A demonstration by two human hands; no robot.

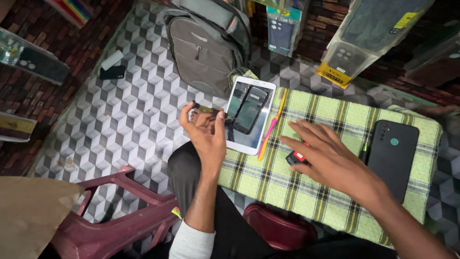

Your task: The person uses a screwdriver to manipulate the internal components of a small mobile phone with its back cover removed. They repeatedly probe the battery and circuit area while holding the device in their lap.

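The left hand [207,132] was raised above the lap, thumb and fingers pinched on a small dark, flat strip-like part [207,109] with a yellowish patch, held up just beside the left edge of the white tablet [250,115]. What the part was exactly could not be told; it looked thin and stiff, easy to bend or drop. The right hand [330,160] was open, fingers spread, palm down over the green checked cloth [335,192] that covered the surface, its fingertips hovering just over a small black and red tool [295,157]; whether they touched it could not be told.

By the look of it, the work stood at a fetching step: one piece kept ready in the left hand while the right went for the little tool. Picking that up would call for closing the fingers on a low, small thing lying flat on soft cloth, without nudging the tablet beside it.

The tablet lay face up across the cloth's left edge, a dark phone-shaped piece [250,110] resting on its glass. A pink and yellow brush-like stick [271,125] lay along its right side. Well apart, at the right end of the cloth, lay a black phone [393,158], back up. A grey backpack [206,48] stood on the patterned floor [120,120] beyond.
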